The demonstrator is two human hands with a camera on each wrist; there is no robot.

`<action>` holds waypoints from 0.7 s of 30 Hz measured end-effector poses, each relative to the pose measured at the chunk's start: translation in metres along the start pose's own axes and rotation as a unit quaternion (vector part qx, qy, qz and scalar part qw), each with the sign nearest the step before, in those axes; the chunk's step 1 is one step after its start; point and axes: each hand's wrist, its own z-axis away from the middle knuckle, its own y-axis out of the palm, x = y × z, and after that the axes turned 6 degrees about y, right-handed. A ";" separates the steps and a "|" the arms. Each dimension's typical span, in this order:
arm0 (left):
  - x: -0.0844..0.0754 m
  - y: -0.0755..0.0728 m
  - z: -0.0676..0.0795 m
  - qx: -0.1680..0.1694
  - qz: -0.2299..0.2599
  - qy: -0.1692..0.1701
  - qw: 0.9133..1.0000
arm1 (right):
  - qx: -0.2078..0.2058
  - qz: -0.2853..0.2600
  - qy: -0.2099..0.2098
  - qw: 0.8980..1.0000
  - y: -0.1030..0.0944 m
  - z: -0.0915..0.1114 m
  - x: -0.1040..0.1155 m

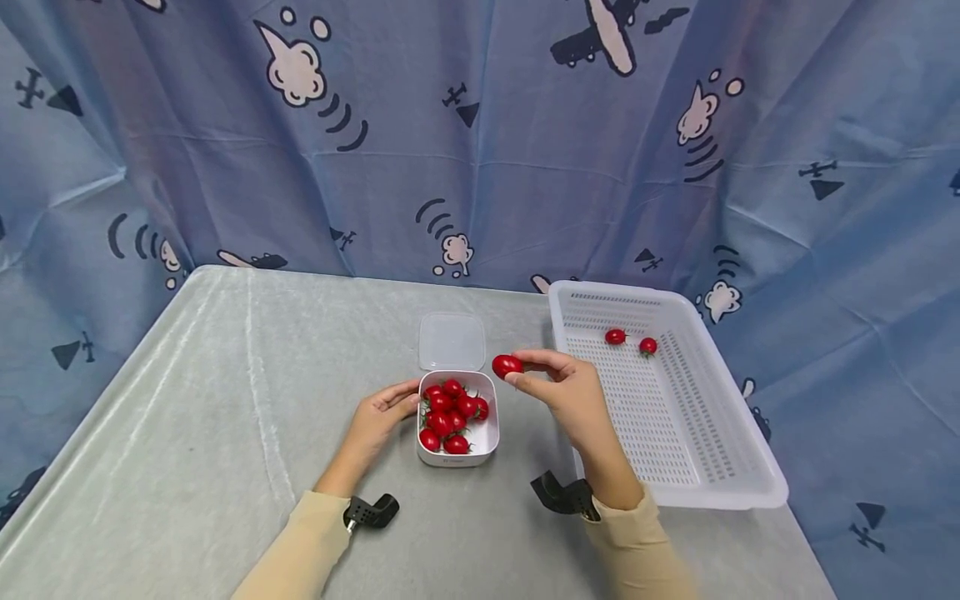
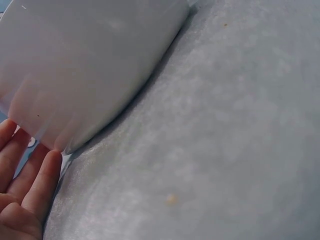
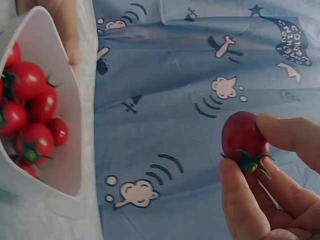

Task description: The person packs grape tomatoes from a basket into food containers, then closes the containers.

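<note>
My right hand (image 1: 570,396) pinches a cherry tomato (image 1: 507,366) between thumb and fingers, just right of and above a small white container (image 1: 487,437). In the right wrist view the held cherry tomato (image 3: 244,137) shows its green stem. Several cherry tomatoes (image 1: 442,423) lie piled in the container, with bare floor showing on its right side. My left hand (image 1: 377,421) touches the container's left wall with its fingers extended. The left wrist view shows those fingertips (image 2: 50,162) against the white container (image 2: 95,65).
A clear lid (image 1: 452,342) lies flat behind the container. To the right stands a large white perforated basket (image 1: 637,400) with two cherry tomatoes (image 1: 616,337) near its far end. A blue patterned curtain (image 1: 525,150) hangs behind the pale-covered table (image 1: 187,433).
</note>
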 end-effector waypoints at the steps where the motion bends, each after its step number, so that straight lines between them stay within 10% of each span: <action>1: 0.000 0.000 0.000 -0.001 -0.003 0.002 1.000 | 0.003 0.001 -0.001 1.000 0.003 0.000 -0.001; 21: 0.000 0.000 0.000 0.010 -0.002 0.007 1.000 | 0.016 0.019 -0.003 1.000 0.044 -0.005 -0.036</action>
